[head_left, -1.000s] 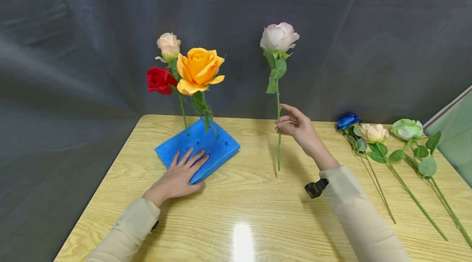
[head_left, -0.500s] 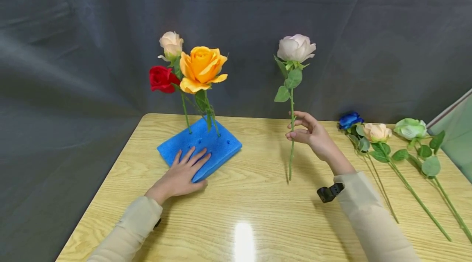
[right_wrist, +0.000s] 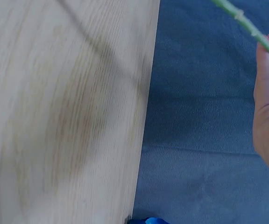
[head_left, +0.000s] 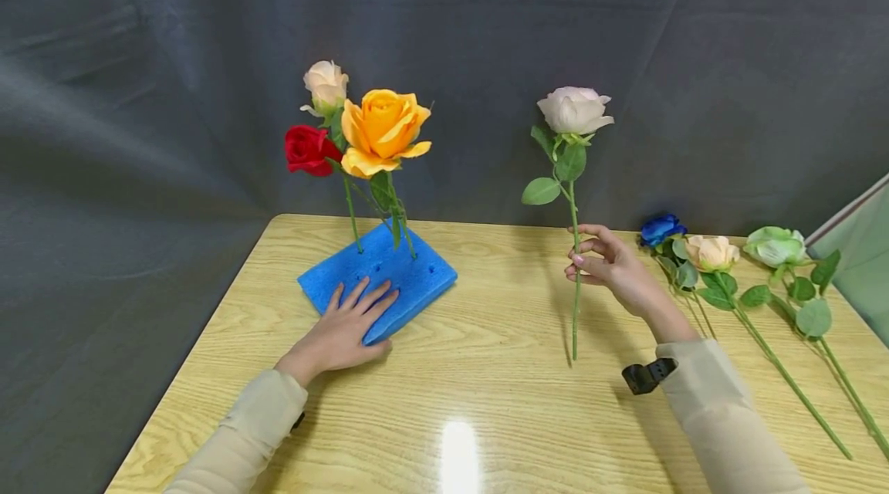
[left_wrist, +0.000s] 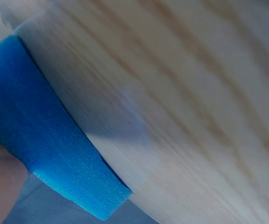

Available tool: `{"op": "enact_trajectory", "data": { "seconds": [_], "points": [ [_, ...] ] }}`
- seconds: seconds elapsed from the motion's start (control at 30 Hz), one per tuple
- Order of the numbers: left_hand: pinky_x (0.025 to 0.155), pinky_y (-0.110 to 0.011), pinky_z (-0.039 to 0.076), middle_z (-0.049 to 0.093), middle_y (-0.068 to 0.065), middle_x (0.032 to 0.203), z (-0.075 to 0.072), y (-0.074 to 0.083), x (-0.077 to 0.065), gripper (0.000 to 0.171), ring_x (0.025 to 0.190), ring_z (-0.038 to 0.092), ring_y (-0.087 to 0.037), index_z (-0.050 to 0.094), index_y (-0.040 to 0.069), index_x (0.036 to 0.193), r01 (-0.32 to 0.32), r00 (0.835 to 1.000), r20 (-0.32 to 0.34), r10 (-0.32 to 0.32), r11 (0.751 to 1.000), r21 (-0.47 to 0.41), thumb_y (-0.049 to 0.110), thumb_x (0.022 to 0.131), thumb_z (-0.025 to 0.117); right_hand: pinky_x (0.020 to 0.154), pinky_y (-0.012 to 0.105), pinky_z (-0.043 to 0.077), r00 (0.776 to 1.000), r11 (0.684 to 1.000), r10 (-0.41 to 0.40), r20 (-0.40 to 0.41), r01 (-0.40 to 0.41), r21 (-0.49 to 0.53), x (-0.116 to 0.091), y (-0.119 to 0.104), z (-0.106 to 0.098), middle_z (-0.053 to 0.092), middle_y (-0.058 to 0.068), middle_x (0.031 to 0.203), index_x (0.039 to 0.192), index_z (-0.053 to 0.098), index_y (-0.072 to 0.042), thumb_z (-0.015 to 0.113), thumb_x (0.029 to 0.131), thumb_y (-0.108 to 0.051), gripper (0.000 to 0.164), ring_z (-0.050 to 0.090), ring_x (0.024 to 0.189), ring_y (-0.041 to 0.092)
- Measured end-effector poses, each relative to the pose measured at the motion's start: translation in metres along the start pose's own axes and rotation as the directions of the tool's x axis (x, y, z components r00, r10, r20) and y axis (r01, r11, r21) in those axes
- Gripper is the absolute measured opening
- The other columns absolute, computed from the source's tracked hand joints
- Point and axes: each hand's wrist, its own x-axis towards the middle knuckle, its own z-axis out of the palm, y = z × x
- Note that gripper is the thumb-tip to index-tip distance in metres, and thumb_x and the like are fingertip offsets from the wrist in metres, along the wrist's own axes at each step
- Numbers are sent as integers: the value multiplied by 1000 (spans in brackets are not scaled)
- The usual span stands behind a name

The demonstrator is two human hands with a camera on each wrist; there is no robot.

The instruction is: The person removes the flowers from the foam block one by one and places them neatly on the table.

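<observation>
My left hand (head_left: 347,328) lies with spread fingers on a blue foam block (head_left: 424,278), seen also in the left wrist view as a blue edge (left_wrist: 55,126). Standing in the block are a red rose (head_left: 310,150), a peach rose (head_left: 325,85) and an orange rose (head_left: 384,131). In my right hand (head_left: 618,270), thumb and fingers pinch the green stem of a pale lilac-white rose (head_left: 575,109), held upright with its lower stem hanging over the table. The right wrist view shows part of that stem (right_wrist: 239,16) at the fingers (right_wrist: 266,77).
On the right of the wooden table (head_left: 514,417) lie a blue rose (head_left: 661,230), a second peach rose (head_left: 713,253) and a green-white rose (head_left: 774,246), stems toward the front. Small holes show in the foam. A dark cloth (head_left: 444,15) hangs behind the table.
My right hand has moved right and toward the front with the lilac-white rose, its bloom now lower in view. The left hand stays on the foam block.
</observation>
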Motion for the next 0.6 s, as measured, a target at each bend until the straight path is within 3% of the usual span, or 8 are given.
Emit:
{"op": "enact_trajectory", "data": {
  "seconds": [0.2,0.6],
  "points": [
    [113,-69,6,21,-7,161,0,0,1,75,149,9,-40,28,18,152,3,1000,10,-3,1000,7,46,89,56,72,21,58,997,996,64,-36,-67,-64,-6,-2,-7,61,-10,89,118,48,-28,51,99,-17,21,68,78,5],
    [114,-69,6,21,-6,161,0,-1,0,76,149,9,-40,27,18,152,-1,1000,5,1,1000,2,47,89,57,76,11,51,981,964,146,-128,-171,-204,-23,1,-39,67,-22,89,117,50,-30,52,99,-20,20,65,84,-3]
  ]
}}
